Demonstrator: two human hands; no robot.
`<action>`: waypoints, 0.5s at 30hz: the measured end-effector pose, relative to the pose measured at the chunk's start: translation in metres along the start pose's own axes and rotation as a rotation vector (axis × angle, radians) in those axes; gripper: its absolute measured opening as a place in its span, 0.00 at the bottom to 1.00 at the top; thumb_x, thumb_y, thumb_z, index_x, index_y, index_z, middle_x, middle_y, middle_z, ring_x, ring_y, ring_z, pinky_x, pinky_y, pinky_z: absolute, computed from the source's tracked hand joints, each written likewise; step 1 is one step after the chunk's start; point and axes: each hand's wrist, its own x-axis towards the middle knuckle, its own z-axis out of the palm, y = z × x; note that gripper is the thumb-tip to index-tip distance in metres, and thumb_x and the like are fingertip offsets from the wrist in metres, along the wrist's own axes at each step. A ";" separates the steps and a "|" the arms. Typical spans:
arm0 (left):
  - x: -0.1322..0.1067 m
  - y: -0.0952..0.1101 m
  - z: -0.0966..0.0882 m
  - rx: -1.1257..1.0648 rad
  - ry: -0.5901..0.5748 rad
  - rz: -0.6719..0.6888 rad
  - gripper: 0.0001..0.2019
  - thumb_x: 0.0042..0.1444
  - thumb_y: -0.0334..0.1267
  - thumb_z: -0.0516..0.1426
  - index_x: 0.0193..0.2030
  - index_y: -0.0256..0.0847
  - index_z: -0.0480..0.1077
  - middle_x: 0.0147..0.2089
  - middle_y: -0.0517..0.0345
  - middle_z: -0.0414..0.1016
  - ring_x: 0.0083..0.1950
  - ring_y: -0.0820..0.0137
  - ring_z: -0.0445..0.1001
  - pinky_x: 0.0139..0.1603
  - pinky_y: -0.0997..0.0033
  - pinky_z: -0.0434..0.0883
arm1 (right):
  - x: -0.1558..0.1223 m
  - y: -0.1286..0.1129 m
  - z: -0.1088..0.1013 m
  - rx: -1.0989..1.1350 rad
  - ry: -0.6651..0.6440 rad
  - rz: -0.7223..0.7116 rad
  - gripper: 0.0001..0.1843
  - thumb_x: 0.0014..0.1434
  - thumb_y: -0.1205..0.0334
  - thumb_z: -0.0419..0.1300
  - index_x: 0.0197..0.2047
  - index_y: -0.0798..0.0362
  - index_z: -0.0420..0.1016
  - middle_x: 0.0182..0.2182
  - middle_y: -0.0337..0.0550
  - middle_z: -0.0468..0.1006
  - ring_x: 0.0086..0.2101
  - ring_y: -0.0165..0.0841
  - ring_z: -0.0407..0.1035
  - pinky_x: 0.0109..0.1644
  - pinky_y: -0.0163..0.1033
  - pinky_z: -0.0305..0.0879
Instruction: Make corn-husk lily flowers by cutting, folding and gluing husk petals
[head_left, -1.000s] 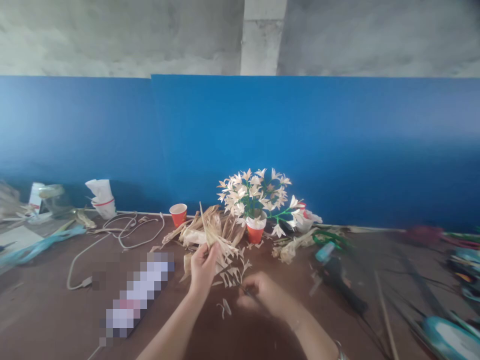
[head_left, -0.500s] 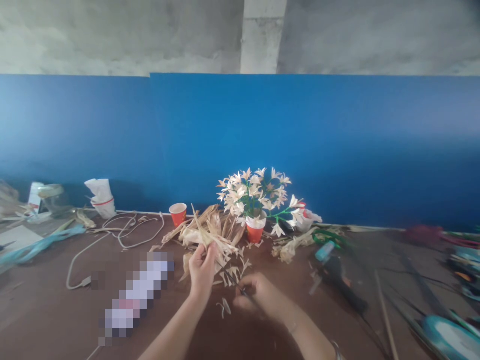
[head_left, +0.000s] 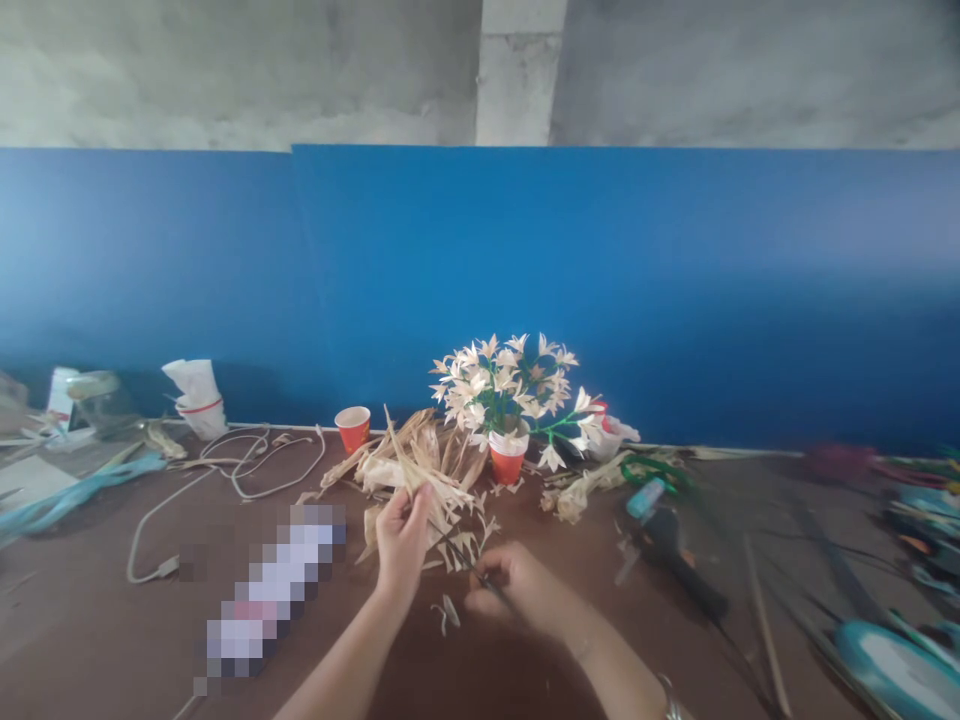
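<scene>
By the left hand [head_left: 402,532], with thumb and fingers clamped together, a corn husk strip [head_left: 406,468] is being held up over the middle of the table [head_left: 435,690], its point being aimed toward the far edge. In the right hand [head_left: 511,582], closed and slightly blurred, a thin dark tool [head_left: 480,577], probably scissors, is being gripped, its tip being directed toward the left hand. Clean work is probably being helped by a taut strip, fingertips being kept clear of the blade's line and short strokes being used. Beyond the hands, toothed husk pieces [head_left: 468,545] are being left spread before the husk pile [head_left: 463,456]; nearer the far edge, white flowers [head_left: 469,388] are being carried by a red paper cup [head_left: 508,466]. Compared with a second earlier, the strip is being tilted slightly farther left, while the cup is being left in place.
</scene>
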 end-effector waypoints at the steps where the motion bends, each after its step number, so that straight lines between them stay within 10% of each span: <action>1: 0.000 -0.001 0.000 -0.015 0.012 0.000 0.16 0.48 0.46 0.57 0.19 0.38 0.61 0.17 0.68 0.53 0.20 0.79 0.51 0.19 0.80 0.53 | 0.000 0.000 0.001 -0.005 0.004 -0.002 0.12 0.45 0.56 0.63 0.24 0.56 0.69 0.14 0.31 0.63 0.17 0.23 0.56 0.20 0.28 0.50; 15: -0.006 -0.013 0.003 -0.078 0.162 -0.069 0.16 0.46 0.49 0.58 0.23 0.36 0.70 0.18 0.65 0.61 0.20 0.78 0.59 0.20 0.79 0.59 | 0.002 -0.004 0.022 0.125 0.046 -0.002 0.16 0.44 0.52 0.63 0.23 0.56 0.68 0.15 0.33 0.65 0.18 0.24 0.58 0.21 0.29 0.53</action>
